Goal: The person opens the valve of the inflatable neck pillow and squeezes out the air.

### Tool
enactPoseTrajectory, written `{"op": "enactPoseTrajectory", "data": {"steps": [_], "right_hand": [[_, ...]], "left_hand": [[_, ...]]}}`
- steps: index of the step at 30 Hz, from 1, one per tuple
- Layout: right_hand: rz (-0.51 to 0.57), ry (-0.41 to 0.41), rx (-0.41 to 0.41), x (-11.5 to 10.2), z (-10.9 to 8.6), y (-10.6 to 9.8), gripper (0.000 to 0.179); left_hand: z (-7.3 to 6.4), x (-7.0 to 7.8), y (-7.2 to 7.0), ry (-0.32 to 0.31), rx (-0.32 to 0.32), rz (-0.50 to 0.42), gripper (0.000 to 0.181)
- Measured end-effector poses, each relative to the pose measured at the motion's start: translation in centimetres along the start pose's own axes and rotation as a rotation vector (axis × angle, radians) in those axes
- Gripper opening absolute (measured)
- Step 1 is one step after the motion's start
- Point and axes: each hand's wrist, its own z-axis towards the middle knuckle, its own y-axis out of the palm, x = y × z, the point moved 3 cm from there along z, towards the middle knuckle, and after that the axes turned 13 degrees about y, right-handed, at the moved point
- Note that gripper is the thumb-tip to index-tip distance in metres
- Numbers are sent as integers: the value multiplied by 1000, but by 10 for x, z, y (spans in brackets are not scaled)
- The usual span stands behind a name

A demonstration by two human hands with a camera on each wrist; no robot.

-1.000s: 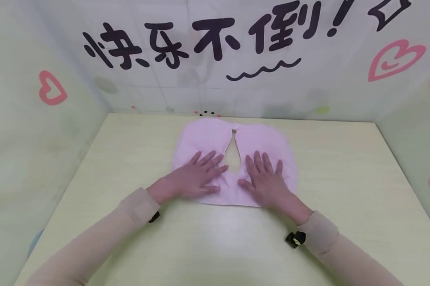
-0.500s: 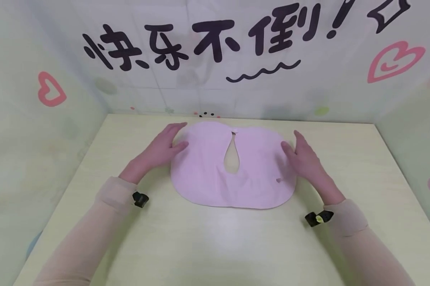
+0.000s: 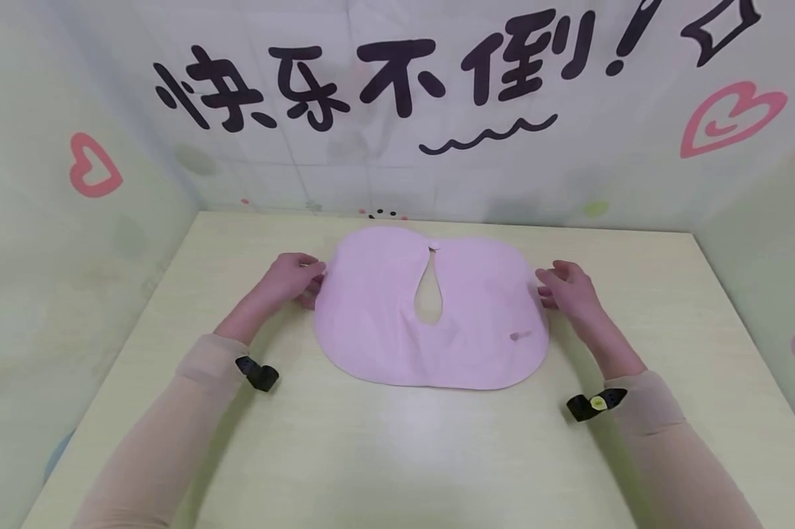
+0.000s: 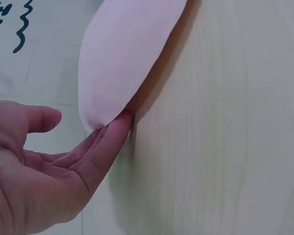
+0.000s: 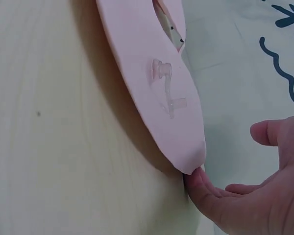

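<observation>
A flat, pink inflatable neck pillow (image 3: 371,323) lies on the table with a teardrop opening in its middle. On its right half sits a clear plastic valve (image 5: 162,71) with a cap on a strap. At the left edge, my left hand (image 3: 286,283) has its fingertips tucked under the rim; in the left wrist view its thumb (image 4: 44,119) stands apart from the pillow. My right hand (image 3: 574,295) mirrors this on the right edge, fingertips beneath the rim and thumb (image 5: 265,133) away from it. The tips under the pillow are hidden.
The pale wooden table (image 3: 397,455) extends around the pillow. Behind it hangs a white backdrop (image 3: 397,169) with black lettering, and patterned side panels (image 3: 40,279) border the table. Black devices (image 3: 261,375) are strapped to both wrists.
Both hands have lifted off the pillow's middle, moved outward to its opposite side edges, and slid their fingertips beneath the rim. The pillow has stayed nearly in place.
</observation>
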Motion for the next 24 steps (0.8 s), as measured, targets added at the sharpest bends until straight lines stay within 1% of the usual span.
{"op": "enactPoseTrajectory", "data": {"steps": [2,4,7,10,14,18,21,24], "right_hand": [[25,24,-28,1,2,1,77],[32,40,-50,2,4,2,72],[48,63,-80,2,6,3,62],[46,82,-93,2,8,5,53],[-5,67,-42,-1,13,4,45],[-77,37,48,-5,22,-2,41],[-112,40,88,-7,29,-7,43],[-136,57,107,-9,36,-11,44]], "left_hand": [[0,-1,2,-26,1,-22,51],[2,-4,3,-47,15,-16,49],[5,-8,5,-76,56,-6,48],[8,-10,7,-99,99,-7,47],[12,-11,8,-93,140,-15,41],[16,-10,12,-40,183,-17,34],[20,-6,17,-4,236,13,32],[23,-3,22,-7,281,45,33]]}}
